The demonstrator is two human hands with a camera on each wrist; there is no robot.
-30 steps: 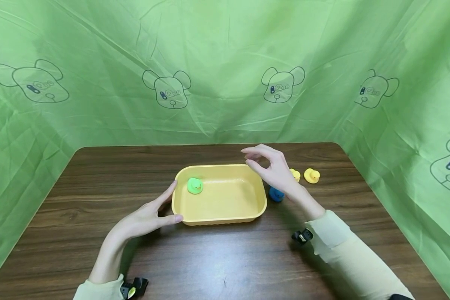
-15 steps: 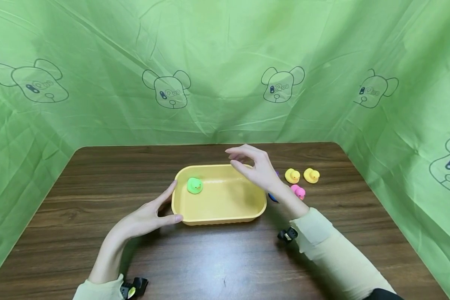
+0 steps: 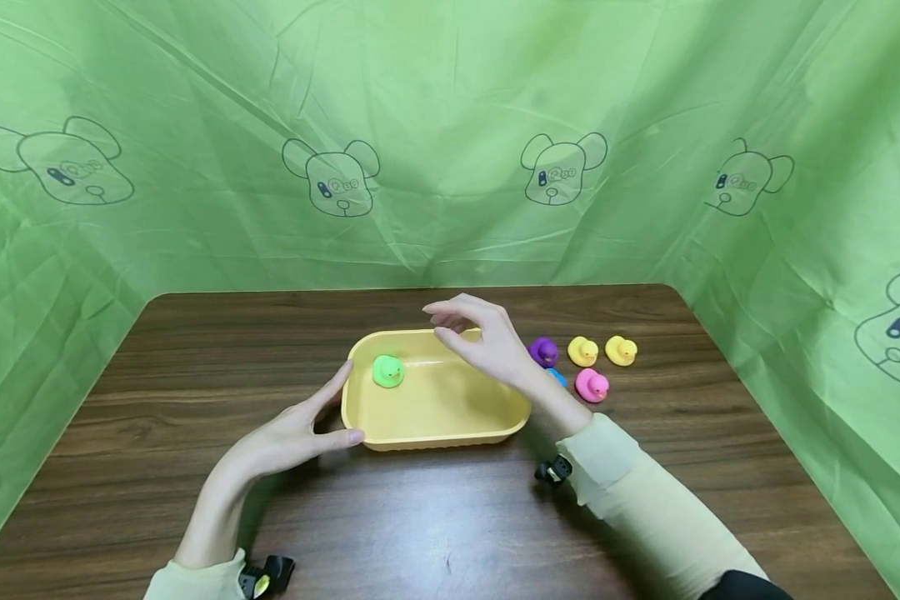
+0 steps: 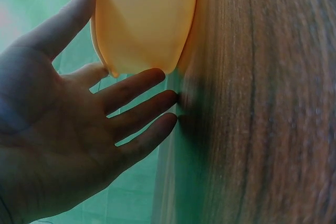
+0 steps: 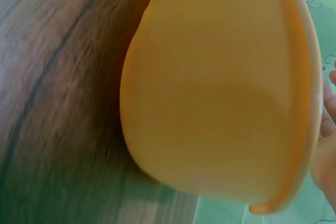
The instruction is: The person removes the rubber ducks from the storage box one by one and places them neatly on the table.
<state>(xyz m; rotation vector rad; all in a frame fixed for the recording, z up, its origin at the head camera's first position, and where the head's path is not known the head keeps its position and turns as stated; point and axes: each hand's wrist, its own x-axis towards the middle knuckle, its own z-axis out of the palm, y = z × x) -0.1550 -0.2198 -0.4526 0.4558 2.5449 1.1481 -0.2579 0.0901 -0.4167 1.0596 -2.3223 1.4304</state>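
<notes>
A yellow plastic tub (image 3: 435, 408) stands on the table with a green rubber duck (image 3: 387, 372) at its left end. Against the tub's left end rests my left hand (image 3: 288, 437), thumb near the front rim. Seen from the left wrist, that hand (image 4: 79, 108) has straight, spread fingers touching the tub (image 4: 147, 24). My right hand (image 3: 487, 337) hovers over the tub's right half, fingers loosely bent and holding nothing visible. In the right wrist view the tub's outer wall (image 5: 210, 87) hides most of the work, and only part of the hand (image 5: 326, 156) shows.
Right of the tub sit a purple duck (image 3: 543, 352), two yellow ducks (image 3: 583, 351), a pink duck (image 3: 592, 385) and a blue duck (image 3: 557, 377) partly hidden by my right arm. A green printed curtain (image 3: 450, 208) hangs behind the wooden table (image 3: 390, 517).
My right hand has moved left across the tub, uncovering the purple and pink ducks. My left hand, the tub and the green duck stay in place.
</notes>
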